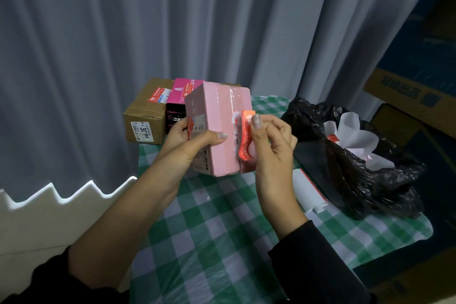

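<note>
Pinching the red label strip (244, 142) in my right hand (274, 153), I see it run top-to-bottom down the pink box (217, 111) just left of that hand, my left hand (185, 143) gripping the box's opposite side.

3 boxes: pink box (217, 106) centre, brown box (145, 116) 10 o'clock, magenta box (180, 94) 11 o'clock. 1 black bag (370, 180), 3 o'clock. 2 hands: left hand (187, 140), right hand (269, 145). 1 red label (245, 136).

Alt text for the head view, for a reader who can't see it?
The left hand holds a pink box over a green checked table while the right hand pinches a red label partly peeled off it. A black bag lies right; boxes stand behind.
</note>
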